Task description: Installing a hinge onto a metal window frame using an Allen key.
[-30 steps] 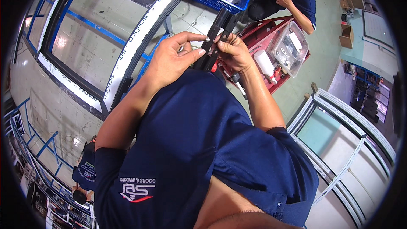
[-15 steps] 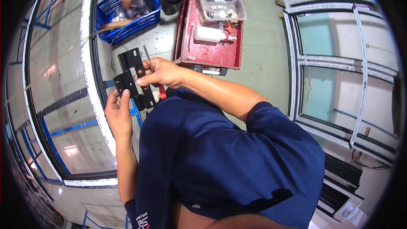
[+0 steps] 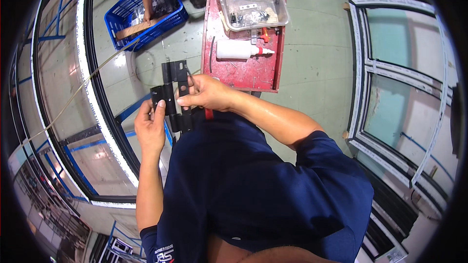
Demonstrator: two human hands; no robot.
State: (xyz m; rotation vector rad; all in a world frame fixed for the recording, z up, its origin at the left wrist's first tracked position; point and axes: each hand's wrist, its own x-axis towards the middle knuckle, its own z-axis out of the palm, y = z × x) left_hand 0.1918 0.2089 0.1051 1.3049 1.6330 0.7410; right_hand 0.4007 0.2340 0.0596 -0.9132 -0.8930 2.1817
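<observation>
A black door hinge (image 3: pixel 169 98) with holes in its leaves is held upright between my two hands, in front of my body. My left hand (image 3: pixel 150 125) pinches its left leaf, thumb on the face. My right hand (image 3: pixel 208 92) grips the right leaf, its thumb pressed near the knuckle. Out of the same right fist a thin dark shaft sticks up, and a red piece (image 3: pixel 209 114) shows beneath it. These look like one slim tool, though the fingers cover its middle.
Tall frames with white-taped edges (image 3: pixel 86 75) stand at left. A co-worker's hand (image 3: pixel 147 15) reaches into a blue crate (image 3: pixel 114 26). Ahead, a red cart (image 3: pixel 243 75) bears a clear plastic tub (image 3: pixel 280 22) and a white squeeze bottle (image 3: pixel 234 49). More framed panels (image 3: pixel 358 68) stand at right.
Both hands and the hinge have moved right, and the hinge has turned from slanted to nearly upright. My view has shifted too. The co-worker's hand has moved lower in the crate.
</observation>
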